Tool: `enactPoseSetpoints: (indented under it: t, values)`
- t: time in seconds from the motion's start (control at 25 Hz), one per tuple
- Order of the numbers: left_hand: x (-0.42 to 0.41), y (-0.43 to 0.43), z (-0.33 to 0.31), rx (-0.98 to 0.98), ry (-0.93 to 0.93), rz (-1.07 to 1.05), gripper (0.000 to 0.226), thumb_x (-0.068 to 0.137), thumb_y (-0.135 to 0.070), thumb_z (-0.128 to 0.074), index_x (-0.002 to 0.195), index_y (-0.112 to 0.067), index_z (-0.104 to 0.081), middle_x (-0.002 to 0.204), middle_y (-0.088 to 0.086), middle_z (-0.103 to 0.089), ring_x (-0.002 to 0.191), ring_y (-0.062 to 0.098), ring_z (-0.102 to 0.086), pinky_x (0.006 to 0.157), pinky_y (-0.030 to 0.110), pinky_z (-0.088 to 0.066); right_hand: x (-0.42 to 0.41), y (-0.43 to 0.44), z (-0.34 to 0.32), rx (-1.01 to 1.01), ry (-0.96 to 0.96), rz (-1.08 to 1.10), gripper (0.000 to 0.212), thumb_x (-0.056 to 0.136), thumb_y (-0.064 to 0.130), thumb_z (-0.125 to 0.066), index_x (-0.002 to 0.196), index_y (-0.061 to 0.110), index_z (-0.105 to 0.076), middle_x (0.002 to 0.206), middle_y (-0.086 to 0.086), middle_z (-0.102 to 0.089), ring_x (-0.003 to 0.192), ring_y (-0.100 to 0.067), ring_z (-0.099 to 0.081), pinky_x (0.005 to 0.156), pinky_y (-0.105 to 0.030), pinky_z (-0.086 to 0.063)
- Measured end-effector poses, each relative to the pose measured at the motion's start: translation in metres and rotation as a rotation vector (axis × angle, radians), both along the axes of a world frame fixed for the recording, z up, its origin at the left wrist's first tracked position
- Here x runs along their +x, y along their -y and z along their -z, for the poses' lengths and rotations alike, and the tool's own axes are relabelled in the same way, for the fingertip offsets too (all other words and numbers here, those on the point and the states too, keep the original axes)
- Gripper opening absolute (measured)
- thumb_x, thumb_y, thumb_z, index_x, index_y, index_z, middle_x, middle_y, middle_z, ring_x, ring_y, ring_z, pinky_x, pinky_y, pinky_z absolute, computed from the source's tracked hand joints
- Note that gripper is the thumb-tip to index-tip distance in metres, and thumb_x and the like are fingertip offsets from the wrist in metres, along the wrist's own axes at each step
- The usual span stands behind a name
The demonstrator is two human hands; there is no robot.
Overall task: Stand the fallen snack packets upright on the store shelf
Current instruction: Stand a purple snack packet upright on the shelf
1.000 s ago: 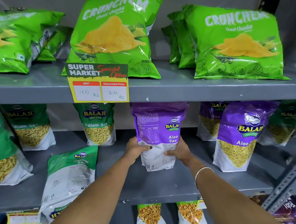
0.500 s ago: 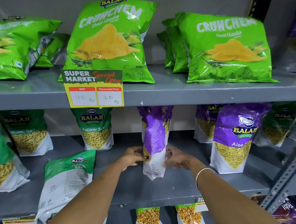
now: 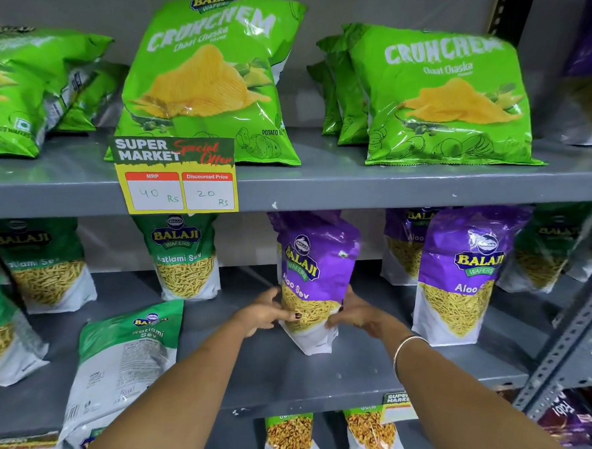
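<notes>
I had both hands on the purple Aloo Sev packet (image 3: 316, 278), which stood near the centre of the middle shelf (image 3: 330, 377), its base on the grey board and its top leaning slightly toward one o'clock. My left hand (image 3: 263, 315) pressed its lower left edge, fingers curled part-way round it, thumb on the front. My right hand (image 3: 355, 312) cupped the lower right edge, fingers loosely bent against the pouch. At three o'clock from it stood another purple Aloo Sev pouch (image 3: 462, 274), upright. At eight o'clock a green Ratlami Sev packet (image 3: 123, 367) lay flat on its face, overhanging the shelf's front lip.
</notes>
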State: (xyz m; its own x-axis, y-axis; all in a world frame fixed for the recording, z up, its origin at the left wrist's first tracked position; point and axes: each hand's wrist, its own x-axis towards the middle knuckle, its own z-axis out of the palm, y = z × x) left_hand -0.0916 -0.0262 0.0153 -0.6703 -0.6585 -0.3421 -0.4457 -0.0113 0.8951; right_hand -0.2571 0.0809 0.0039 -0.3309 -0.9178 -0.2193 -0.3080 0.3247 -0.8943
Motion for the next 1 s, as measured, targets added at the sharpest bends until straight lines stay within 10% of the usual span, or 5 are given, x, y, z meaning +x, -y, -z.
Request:
enactPoseSetpoints:
  t: [0.2, 0.36, 0.48, 0.88, 1.0]
  values:
    - [-0.001, 0.007, 0.007, -0.122, -0.024, -0.167, 0.041, 0.077, 0.003, -0.069, 0.103, -0.008, -0.039, 0.127, 0.020, -0.055, 0.114, 0.025, -0.052, 0.091, 0.032, -0.043, -0.014, -0.005, -0.002, -0.016, 0.098, 0.034, 0.047, 0.077, -0.019, -0.052, 0.111, 0.013, -0.052, 0.084, 0.003, -0.061, 0.072, -0.006, -0.054, 0.047, -0.008, -0.046]
    - [-0.005, 0.003, 0.010, -0.106, -0.062, -0.184, 0.058, 0.079, 0.008, -0.065, 0.129, 0.000, -0.038, 0.100, 0.017, -0.066, 0.087, 0.016, -0.055, 0.070, 0.021, -0.045, -0.025, -0.005, 0.005, -0.132, 0.100, 0.147, 0.049, 0.062, -0.007, -0.061, 0.109, 0.006, -0.058, 0.087, -0.001, -0.072, 0.080, -0.013, -0.069, 0.059, -0.018, -0.053]
    - [-0.006, -0.002, 0.010, -0.124, -0.062, -0.166, 0.050, 0.078, 0.003, -0.068, 0.125, 0.002, -0.050, 0.127, 0.019, -0.061, 0.098, 0.017, -0.053, 0.079, 0.024, -0.045, -0.024, -0.009, -0.001, -0.124, 0.175, 0.003, 0.051, 0.070, -0.019, -0.066, 0.111, 0.009, -0.053, 0.089, 0.001, -0.071, 0.065, 0.003, -0.069, 0.050, -0.008, -0.049]
    - [-0.006, -0.008, 0.007, -0.014, -0.066, -0.201, 0.052, 0.081, -0.003, -0.067, 0.128, -0.007, -0.046, 0.132, 0.015, -0.057, 0.122, 0.032, -0.054, 0.092, 0.046, -0.046, -0.025, -0.005, 0.001, -0.131, 0.143, 0.061, 0.056, 0.075, -0.009, -0.068, 0.127, -0.004, -0.049, 0.129, -0.022, -0.059, 0.102, -0.026, -0.061, 0.075, -0.020, -0.056]
    - [-0.007, -0.011, 0.009, -0.007, -0.066, -0.218, 0.053, 0.081, -0.002, -0.066, 0.129, -0.005, -0.043, 0.132, 0.016, -0.056, 0.122, 0.033, -0.054, 0.090, 0.045, -0.048, -0.022, -0.008, -0.004, -0.068, 0.112, 0.070, 0.050, 0.078, -0.003, -0.068, 0.125, -0.002, -0.052, 0.118, -0.013, -0.062, 0.086, -0.013, -0.061, 0.054, -0.007, -0.048]
